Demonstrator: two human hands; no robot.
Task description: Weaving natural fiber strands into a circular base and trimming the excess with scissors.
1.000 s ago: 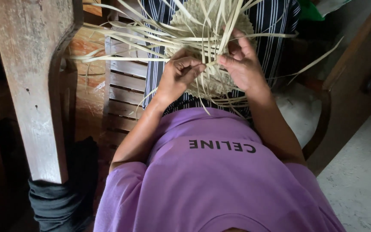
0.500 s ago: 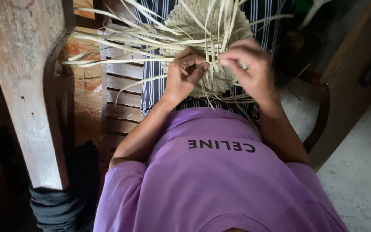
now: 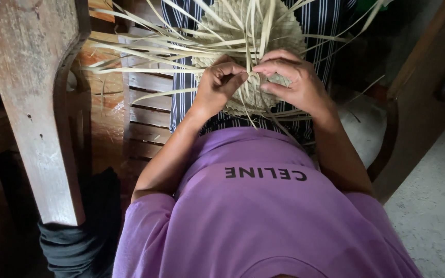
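Upper centre of the frame: left hand [image 3: 220,85] and right hand [image 3: 292,82] pinch thin strips of a half-woven straw mat [image 3: 248,31], which looks light, springy and easily creased; best gripped near the woven edge.

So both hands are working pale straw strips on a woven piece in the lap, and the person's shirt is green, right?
Not quite: the shirt is purple, as the head view shows. Both the left hand and right hand are indeed on the pale strips of the woven piece in the lap.
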